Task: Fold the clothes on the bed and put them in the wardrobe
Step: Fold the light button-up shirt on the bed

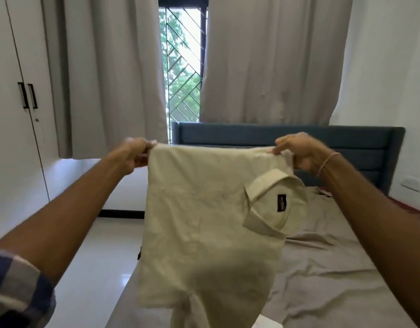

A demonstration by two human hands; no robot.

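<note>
A bedroom, closed wardrobe (19, 114) left. Above the bed (322, 268) hangs a cream shirt (204, 221) — left hand (133, 153) and right hand (296, 152) each pinch a top corner. One pinch slipping would likely undo the fold — it sags.

shirt (204, 221): matt cream woven cloth, lightly creased, in my hands
bed sheet (334, 268): matt grey-brown cloth, rumpled
headboard (251, 134): far, blue padded fabric, matt
curtains (263, 60): pale grey cloth, soft folds
wardrobe (17, 143): left, smooth white doors, black handles
floor (102, 252): glossy pale tile
my sleeve (17, 287): near left, checked cloth
</note>
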